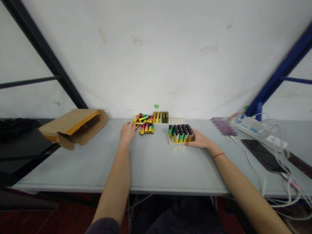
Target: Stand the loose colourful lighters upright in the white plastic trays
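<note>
My right hand (pixel 198 139) is wrapped round the right side of a white tray (pixel 171 141). Upright lighters (pixel 181 133) with black tops and green, yellow and silvery bodies fill most of it; a few holes show at its front left corner. On the left, my left hand (pixel 127 130) rests at a loose heap of shiny gold, red and green lighter-sized pieces (pixel 146 128). Its fingers are bent at the heap's edge, and what they pinch, if anything, is too small to make out.
Behind stand rows of gold-topped pieces (pixel 161 117) beside a second white holed tray (pixel 177 120). An open brown paper bag (pixel 75 126) lies at left. A phone (pixel 264 155), power strip (pixel 263 131) and white cables occupy the right. A wall (pixel 156 58) closes the back.
</note>
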{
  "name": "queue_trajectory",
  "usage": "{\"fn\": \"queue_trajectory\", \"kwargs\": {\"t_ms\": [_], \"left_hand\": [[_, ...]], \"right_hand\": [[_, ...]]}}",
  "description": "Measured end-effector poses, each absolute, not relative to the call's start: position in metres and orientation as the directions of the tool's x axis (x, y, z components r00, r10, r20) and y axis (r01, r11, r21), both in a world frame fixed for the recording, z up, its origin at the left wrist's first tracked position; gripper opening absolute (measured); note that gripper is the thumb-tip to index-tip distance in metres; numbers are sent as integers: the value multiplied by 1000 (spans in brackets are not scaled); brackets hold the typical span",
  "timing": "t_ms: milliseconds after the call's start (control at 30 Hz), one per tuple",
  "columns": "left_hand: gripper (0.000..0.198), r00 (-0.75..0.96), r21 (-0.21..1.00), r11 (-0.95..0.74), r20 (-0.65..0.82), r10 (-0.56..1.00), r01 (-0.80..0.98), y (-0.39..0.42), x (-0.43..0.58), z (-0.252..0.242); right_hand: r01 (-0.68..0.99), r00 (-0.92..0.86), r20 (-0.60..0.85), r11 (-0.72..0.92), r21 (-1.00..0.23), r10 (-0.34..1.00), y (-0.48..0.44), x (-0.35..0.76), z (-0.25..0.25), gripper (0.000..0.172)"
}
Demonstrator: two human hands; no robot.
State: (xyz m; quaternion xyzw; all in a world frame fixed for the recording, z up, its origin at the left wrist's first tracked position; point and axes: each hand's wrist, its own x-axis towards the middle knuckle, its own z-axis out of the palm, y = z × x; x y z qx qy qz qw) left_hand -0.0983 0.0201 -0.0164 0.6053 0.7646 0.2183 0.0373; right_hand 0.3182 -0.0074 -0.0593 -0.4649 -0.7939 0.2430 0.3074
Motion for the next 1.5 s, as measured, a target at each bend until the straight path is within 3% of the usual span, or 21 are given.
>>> {"fn": "queue_trajectory", "kwargs": {"t_ms": [233, 433, 700, 833, 1333, 1500], "left_hand": [[48, -304, 325, 249, 132, 943, 912, 27, -103, -24], [38, -210, 261, 178, 98, 973, 949, 29, -99, -22], [48, -231, 352, 125, 277, 933, 928, 27, -91, -25], [49, -195, 367, 105, 219, 956, 924, 29, -84, -26], [47, -266, 352, 180, 210, 941, 918, 25, -73, -21], [42, -212, 384, 123, 200, 957, 915, 26, -75, -22]], "right_hand": [[552, -372, 272, 448, -704, 887, -9, 317, -59, 80], [539, -368, 272, 442, -717, 889, -8, 316, -58, 81], [557, -367, 274, 446, -701, 889, -9, 317, -59, 81], [551, -375, 293, 466, -693, 879, -9, 316, -59, 80], [575, -370, 259, 439, -690, 892, -10, 316, -56, 78], [558, -368, 264, 439, -704, 892, -11, 315, -55, 78]]}}
